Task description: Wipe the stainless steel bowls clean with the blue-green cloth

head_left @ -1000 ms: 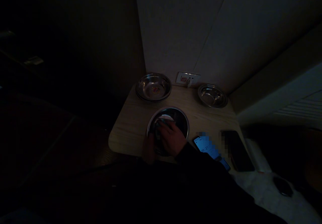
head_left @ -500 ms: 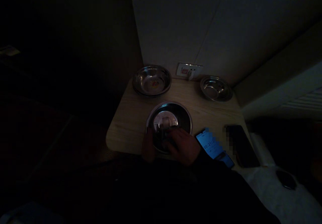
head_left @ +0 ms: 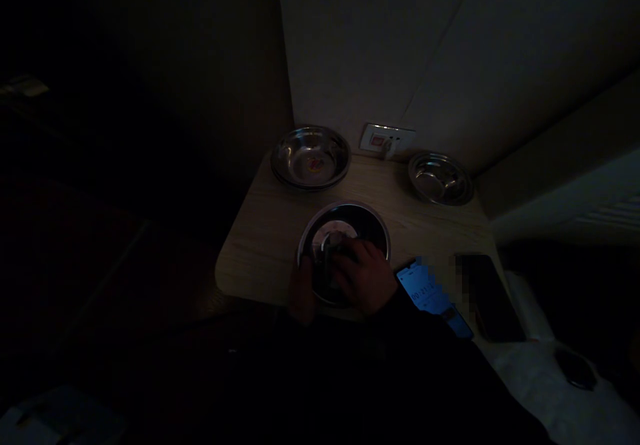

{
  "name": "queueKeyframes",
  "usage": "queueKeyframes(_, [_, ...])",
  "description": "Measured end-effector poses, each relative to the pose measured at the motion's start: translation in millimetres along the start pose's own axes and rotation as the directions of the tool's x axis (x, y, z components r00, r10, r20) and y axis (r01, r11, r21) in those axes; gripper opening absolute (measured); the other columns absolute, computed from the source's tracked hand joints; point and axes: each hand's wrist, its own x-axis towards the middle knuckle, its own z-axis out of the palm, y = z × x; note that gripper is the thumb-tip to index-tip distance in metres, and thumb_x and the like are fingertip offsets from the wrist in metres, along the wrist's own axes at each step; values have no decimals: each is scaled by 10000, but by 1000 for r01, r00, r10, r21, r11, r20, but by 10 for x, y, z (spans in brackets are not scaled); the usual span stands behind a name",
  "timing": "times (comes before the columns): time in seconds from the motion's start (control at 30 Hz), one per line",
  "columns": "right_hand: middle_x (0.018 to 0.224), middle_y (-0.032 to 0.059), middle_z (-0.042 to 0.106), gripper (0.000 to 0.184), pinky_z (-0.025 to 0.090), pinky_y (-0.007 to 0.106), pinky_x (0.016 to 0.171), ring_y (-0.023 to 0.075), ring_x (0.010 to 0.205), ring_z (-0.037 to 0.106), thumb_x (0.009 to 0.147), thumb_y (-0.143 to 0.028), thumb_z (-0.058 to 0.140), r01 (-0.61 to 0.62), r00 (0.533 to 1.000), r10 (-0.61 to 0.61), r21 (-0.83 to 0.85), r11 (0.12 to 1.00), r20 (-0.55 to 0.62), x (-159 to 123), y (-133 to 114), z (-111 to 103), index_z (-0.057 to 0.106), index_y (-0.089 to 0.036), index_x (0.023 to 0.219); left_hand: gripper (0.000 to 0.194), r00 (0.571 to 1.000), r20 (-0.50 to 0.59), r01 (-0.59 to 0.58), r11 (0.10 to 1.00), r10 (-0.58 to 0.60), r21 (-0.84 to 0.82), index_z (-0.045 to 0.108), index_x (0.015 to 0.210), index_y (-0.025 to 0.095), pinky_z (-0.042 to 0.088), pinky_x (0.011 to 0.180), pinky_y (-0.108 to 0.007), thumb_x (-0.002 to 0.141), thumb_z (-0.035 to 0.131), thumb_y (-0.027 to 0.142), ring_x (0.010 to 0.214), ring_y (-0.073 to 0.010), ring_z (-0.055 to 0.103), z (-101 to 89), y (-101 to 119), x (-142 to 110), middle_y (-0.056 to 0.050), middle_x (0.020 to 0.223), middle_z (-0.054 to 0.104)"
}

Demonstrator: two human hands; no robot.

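A metal bowl [head_left: 373,226] sits near the front edge of a dim wooden table [head_left: 255,251]. The left hand [head_left: 301,291] is at its near-left rim; the right hand [head_left: 367,277] reaches inside, fingers bent. Darkness hides whether either grips anything. A lit phone [head_left: 423,291] lies to the right.

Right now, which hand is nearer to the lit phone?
Right. The right hand, partly inside the bowl, is just left of the lit phone; the left hand, at the bowl's left edge, is farther away.
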Motion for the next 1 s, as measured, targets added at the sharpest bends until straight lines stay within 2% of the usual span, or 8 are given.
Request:
queueKeyframes(0.1, [1124,72,623,199,395,411,836,268,1017,496,880,-268,545,-19,1000,20,-69,997,18,50,-1,35,675,-251,1031,469,999,-27,-24,999,26,43,630,1117,178,399,1007,-345,841,449,511,1177,-242,524,24,-24,3,-68,1147,657])
queueKeyframes(0.23, [1069,45,664,177,382,370,765,244,950,520,889,-266,540,-38,999,39,-92,995,10,152,7,85,684,-246,991,428,998,-64,-14,994,22,111,657,1045,167,406,986,-336,834,478,494,1155,-262,532,31,-43,32,-74,1072,678])
queueKeyframes(0.33, [1053,23,677,170,374,356,741,235,946,525,899,-265,529,-1,1000,3,-90,996,24,218,17,90,679,-234,973,374,996,-84,-3,993,13,121,673,972,177,398,990,-354,820,511,478,1150,-276,530,30,-31,48,-74,1029,683])
queueKeyframes(0.43, [1037,13,682,152,367,351,732,228,934,528,897,-271,535,26,999,-22,-96,995,46,268,18,72,678,-238,939,378,993,-115,-5,993,19,120,668,952,185,377,1010,-378,837,470,486,1156,-271,523,41,14,36,-80,1041,674])
queueKeyframes(0.57, [1016,43,679,169,372,353,728,236,936,525,902,-282,519,-12,998,18,-107,994,54,309,-12,60,678,-230,924,396,993,-116,-17,992,32,126,653,998,173,373,1013,-409,810,507,490,1148,-282,528,60,100,-10,-92,1099,657])
queueKeyframes(0.7, [1027,47,668,176,396,356,753,236,954,526,903,-279,511,13,996,-7,-74,997,93,333,-22,67,679,-231,925,398,993,-118,21,991,-5,134,661,976,182,407,987,-412,798,517,508,1129,-295,549,69,144,-40,-98,1074,673])
queueKeyframes(0.87, [971,79,663,183,423,354,775,237,929,526,896,-239,505,-10,994,16,-54,999,111,379,-9,50,683,-201,915,430,988,-155,-7,993,24,115,620,1104,192,375,1028,-398,781,567,470,1228,-294,474,83,106,-77,-87,1209,616])
queueKeyframes(1.0, [939,66,671,163,428,338,815,223,904,540,885,-224,521,26,992,-25,-14,1000,120,385,-20,60,681,-194,875,435,993,-119,-11,996,21,87,616,1134,225,391,1020,-395,775,581,469,1209,-282,495,56,79,-58,-60,1177,641])
